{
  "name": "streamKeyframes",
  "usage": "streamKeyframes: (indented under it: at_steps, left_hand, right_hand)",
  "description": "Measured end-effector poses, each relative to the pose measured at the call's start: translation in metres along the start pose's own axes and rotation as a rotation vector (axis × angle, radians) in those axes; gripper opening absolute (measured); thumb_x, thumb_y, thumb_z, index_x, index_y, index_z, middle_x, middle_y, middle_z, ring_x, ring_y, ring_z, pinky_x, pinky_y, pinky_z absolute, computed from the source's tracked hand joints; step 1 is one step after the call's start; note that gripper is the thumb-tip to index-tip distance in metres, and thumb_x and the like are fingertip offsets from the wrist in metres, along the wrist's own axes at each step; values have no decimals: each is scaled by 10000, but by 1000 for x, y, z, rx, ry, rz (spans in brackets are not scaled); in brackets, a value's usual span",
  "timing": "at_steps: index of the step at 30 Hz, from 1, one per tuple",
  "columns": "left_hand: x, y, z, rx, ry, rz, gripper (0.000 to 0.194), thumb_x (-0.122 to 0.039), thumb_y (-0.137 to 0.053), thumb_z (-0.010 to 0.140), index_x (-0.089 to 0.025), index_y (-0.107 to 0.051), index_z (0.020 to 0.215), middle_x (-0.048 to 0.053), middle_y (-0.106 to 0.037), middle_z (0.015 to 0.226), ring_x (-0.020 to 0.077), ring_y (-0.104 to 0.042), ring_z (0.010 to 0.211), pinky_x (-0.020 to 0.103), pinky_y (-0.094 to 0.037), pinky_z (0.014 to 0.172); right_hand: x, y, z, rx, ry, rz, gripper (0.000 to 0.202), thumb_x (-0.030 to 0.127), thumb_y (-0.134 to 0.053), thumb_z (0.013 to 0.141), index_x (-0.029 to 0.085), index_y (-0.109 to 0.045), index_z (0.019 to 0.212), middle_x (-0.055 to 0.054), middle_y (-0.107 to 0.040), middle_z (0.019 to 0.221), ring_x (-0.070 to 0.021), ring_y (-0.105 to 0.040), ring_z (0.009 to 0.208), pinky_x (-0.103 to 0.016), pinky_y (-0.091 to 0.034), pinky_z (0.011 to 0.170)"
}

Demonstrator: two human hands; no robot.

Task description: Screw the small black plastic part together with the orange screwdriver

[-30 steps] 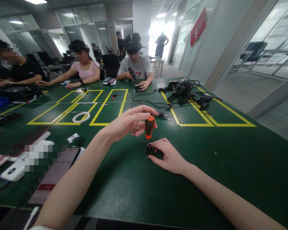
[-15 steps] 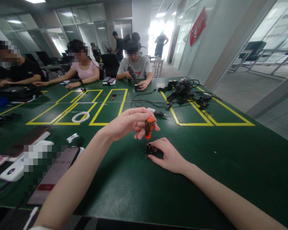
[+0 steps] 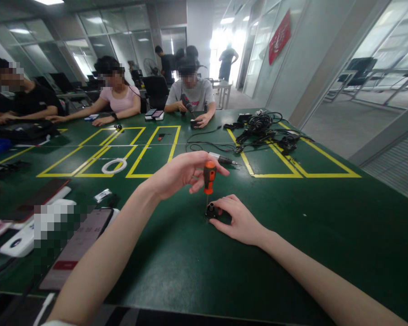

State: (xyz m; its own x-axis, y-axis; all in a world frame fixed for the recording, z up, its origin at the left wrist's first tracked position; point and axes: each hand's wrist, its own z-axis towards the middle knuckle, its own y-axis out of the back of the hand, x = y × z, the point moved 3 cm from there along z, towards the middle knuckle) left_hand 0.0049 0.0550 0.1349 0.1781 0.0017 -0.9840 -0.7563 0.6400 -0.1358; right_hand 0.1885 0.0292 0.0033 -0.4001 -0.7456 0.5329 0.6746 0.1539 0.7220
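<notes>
My left hand [image 3: 185, 172] is closed around the upper handle of an orange and black screwdriver [image 3: 209, 177], some fingers bent behind it. The screwdriver stands nearly upright, and its thin shaft runs down to a small black part [image 3: 211, 212] with a short metal cylinder on top. That part rests on the green table. With thumb and fingers, my right hand [image 3: 240, 220] grips it from the right side. Where exactly the tip meets the part is too small to make out.
A grey and black pen-shaped tool [image 3: 224, 159] lies behind my left hand. Tangled black cables [image 3: 258, 129] cover the back right. A white ring [image 3: 114, 165] and a phone [image 3: 76, 246] are on the left. Across the table [image 3: 309, 262], a co-worker [image 3: 190, 93] holds a drill.
The screwdriver handle has turned and shifted slightly left and up, standing straighter. My left fingers have loosened and moved a little around it. My right hand and the black part stay in place.
</notes>
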Motion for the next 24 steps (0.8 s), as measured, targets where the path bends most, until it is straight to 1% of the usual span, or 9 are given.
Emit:
streamKeyframes:
  at_steps: [2,5,9,13,15,17,19,21,24]
  left_hand:
    - [1,0,1,6,10,-5,326,-437,-723,932,-115,-686,967,112,-787,1010,54,-537,507,191,-415,457]
    - [2,1,0,-12,24,-23,292,-400,-768,904,-138,-680,996,67,-773,902,53,-515,498,178,-372,434]
    - [1,2,-2,-37,21,9,330,-373,-817,860,-155,-729,1091,20,-707,865,47,-484,543,167,-306,434]
    - [0,2,-4,-48,38,46,295,-376,-843,832,-131,-753,967,-28,-590,751,33,-441,532,162,-286,441]
    - [0,1,-3,-36,23,50,293,-387,-830,841,-121,-744,931,-2,-647,807,40,-479,536,171,-333,440]
    - [-1,1,-2,-4,0,37,310,-409,-794,867,-112,-735,936,55,-733,916,51,-516,535,188,-386,445]
    - [0,0,-1,30,-8,6,334,-435,-754,893,-106,-716,939,105,-780,975,58,-531,517,199,-411,450]
    - [1,0,0,30,4,-19,335,-436,-751,896,-109,-693,939,115,-795,947,60,-531,495,198,-409,447]
    - [1,1,0,-7,23,-25,298,-385,-790,874,-125,-686,975,83,-787,900,58,-533,500,181,-385,435]
  right_hand:
    - [0,0,0,3,2,5,212,207,-728,920,187,-661,1120,-58,-759,964,-212,-680,814,-390,-461,870]
    - [0,0,0,-2,9,5,212,214,-725,924,183,-662,1123,-56,-754,952,-209,-678,809,-389,-466,870]
    - [0,0,0,-11,15,3,218,208,-723,924,178,-658,1130,-58,-755,960,-207,-678,810,-390,-468,874]
    - [0,0,-1,-8,15,7,229,195,-729,920,181,-658,1138,-54,-759,972,-204,-682,812,-388,-472,877]
    - [0,1,0,-6,14,7,234,194,-732,920,183,-659,1142,-55,-761,980,-204,-685,814,-388,-475,878]
    - [0,1,0,-7,13,4,236,197,-737,919,182,-660,1142,-58,-761,985,-206,-686,817,-389,-476,881]
    - [0,1,0,-7,10,-1,234,203,-741,917,180,-662,1137,-61,-760,979,-208,-685,818,-390,-476,880]
    - [-1,0,0,-2,1,-5,220,212,-733,920,181,-665,1127,-64,-760,968,-212,-685,822,-389,-478,872]
    - [-1,0,-1,2,-5,-5,200,222,-722,928,184,-666,1116,-66,-757,951,-216,-685,821,-391,-476,870]
